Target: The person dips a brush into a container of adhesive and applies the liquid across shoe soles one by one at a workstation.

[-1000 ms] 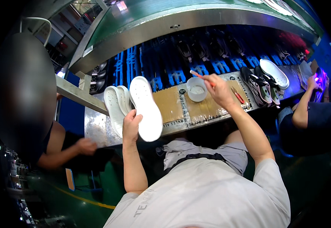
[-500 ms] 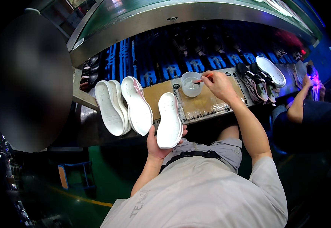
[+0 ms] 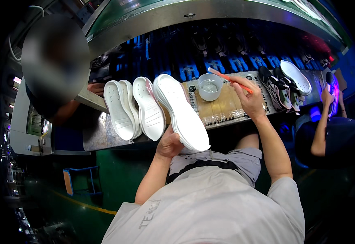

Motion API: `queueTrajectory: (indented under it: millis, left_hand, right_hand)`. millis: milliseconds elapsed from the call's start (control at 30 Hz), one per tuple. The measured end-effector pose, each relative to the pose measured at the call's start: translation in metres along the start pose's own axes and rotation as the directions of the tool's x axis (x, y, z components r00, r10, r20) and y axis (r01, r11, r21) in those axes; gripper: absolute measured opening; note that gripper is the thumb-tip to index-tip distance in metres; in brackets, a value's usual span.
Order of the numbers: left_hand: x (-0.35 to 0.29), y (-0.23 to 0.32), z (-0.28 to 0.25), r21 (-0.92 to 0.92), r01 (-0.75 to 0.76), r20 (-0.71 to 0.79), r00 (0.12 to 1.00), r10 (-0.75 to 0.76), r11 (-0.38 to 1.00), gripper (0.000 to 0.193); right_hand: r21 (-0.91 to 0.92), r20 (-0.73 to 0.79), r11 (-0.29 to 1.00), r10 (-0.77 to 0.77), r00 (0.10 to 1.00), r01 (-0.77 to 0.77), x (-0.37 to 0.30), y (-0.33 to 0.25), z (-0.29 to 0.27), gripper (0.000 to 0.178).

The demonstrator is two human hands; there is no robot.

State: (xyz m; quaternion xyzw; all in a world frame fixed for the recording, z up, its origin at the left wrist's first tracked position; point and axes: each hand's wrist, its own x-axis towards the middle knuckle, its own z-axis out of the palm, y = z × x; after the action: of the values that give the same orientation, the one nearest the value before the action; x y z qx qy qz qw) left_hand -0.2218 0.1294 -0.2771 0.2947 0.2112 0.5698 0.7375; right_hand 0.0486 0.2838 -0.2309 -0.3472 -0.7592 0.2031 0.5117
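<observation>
Firstly, metal workbench (image 3: 93, 138), spanning the scene. Black sneakers (image 3: 275, 91), at its right. White shoe soles (image 3: 151, 118), in a row at its left. Raised white sole (image 3: 181, 114), just beside that row, tilted; left hand (image 3: 169, 144) clamped on its edge, fingers behind it hidden. Translucent cup (image 3: 209, 95), on cardboard (image 3: 216, 110). Orange-handled brush (image 3: 226, 77), right hand's (image 3: 248, 99) fingers closed round it; now lifted from the cup, hence probably wetted.

On my lower left of the frame, green floor (image 3: 116, 177) spreads, with a yellow line (image 3: 84, 207) below a blue-framed stool (image 3: 68, 181); my metal desk (image 3: 96, 136) crosses the middle, and a steel edge (image 3: 153, 25) arches across the top.
</observation>
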Motion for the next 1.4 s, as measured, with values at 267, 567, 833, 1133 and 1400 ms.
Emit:
queueTrajectory:
  millis: [267,567,833,1133,1400]
  left_hand:
    - [0.019,0.027,0.002,0.201,0.059,-0.006,0.998,-0.059,0.978,0.097]
    - [0.033,0.039,0.016,0.211,0.092,0.054,0.993,-0.106,0.973,0.097]
    - [0.043,0.069,0.001,0.420,-0.079,-0.023,0.995,0.098,0.904,0.095]
    - [0.043,0.062,0.026,0.822,-0.321,0.107,0.898,0.427,0.470,0.095]
    - [0.049,0.063,0.058,0.895,-0.409,0.270,0.814,0.514,0.177,0.092]
  right_hand:
    - [0.052,0.154,0.997,0.045,0.987,-0.054,-0.002,-0.018,-0.012,0.018]
    - [0.304,0.374,0.949,-0.043,0.926,-0.078,0.000,-0.023,-0.008,0.020]
    - [0.236,0.494,0.961,0.009,0.869,-0.144,-0.004,-0.034,-0.029,0.016]
    - [0.181,0.444,0.950,0.153,0.883,-0.255,-0.016,-0.034,-0.026,0.020]
    - [0.467,0.372,0.745,0.323,0.870,-0.476,-0.033,-0.051,-0.008,0.024]
